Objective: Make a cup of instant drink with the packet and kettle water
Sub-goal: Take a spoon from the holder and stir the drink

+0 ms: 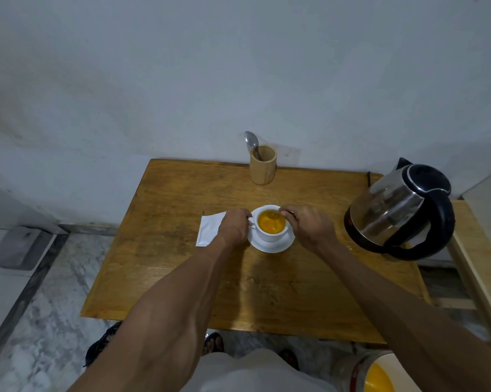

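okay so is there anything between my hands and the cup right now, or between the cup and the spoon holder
Nothing visible blocks either. The left hand is at the cup on its left side and the right hand is at its right rim. Between the cup and the wooden holder with the spoon lies only bare table.

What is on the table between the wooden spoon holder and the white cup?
Nothing: in the head view, only bare brown wooden table shows between the round wooden spoon holder and the white cup of orange drink.
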